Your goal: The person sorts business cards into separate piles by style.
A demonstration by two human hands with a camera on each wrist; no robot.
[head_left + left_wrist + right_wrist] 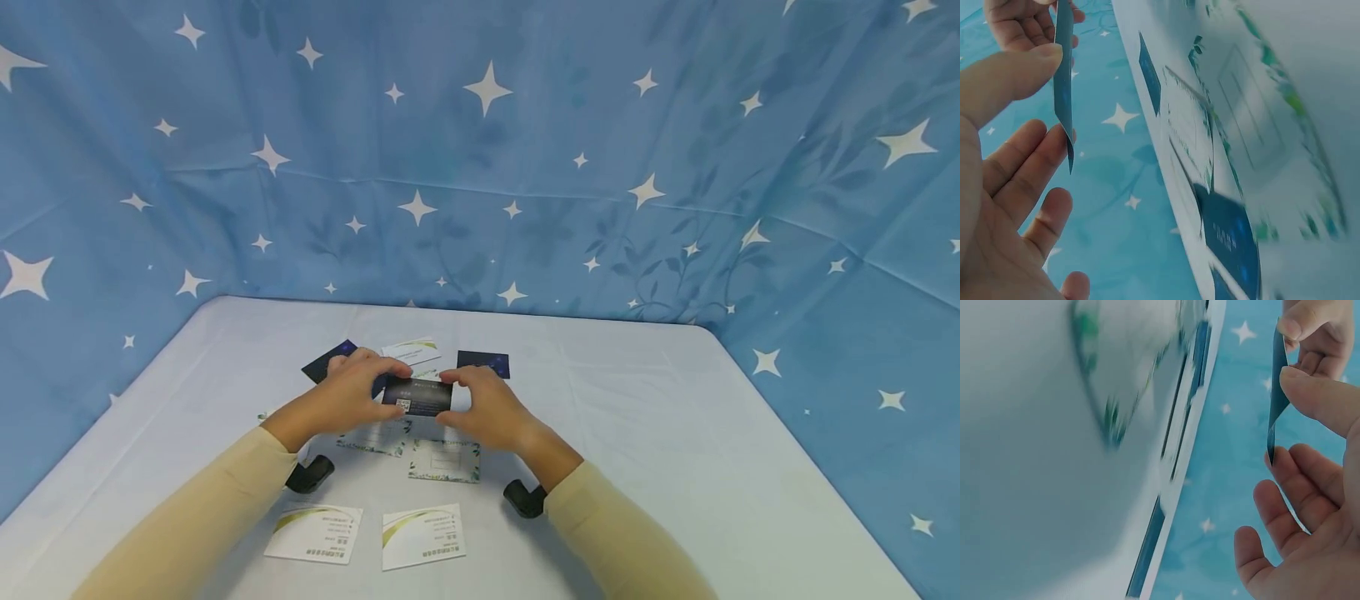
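Both hands hold one dark business card [417,397] a little above the table [675,433]. My left hand [392,390] pinches its left end between thumb and fingers, and my right hand [454,398] pinches its right end. In the left wrist view the card [1064,81] shows edge-on against the thumb of the left hand [1047,97], with the right hand [1019,25] at the top. In the right wrist view the same card [1277,394] is pinched by the right hand [1285,415], with the left hand [1316,325] above it.
More cards lie on the light tablecloth: two dark ones [330,358] [483,362], a white one [411,352] behind the hands, two green-bordered ones [444,461] [372,437] under them, and two white ones with a gold swoosh [313,533] [422,536] near me. A blue starred cloth [480,167] walls the table.
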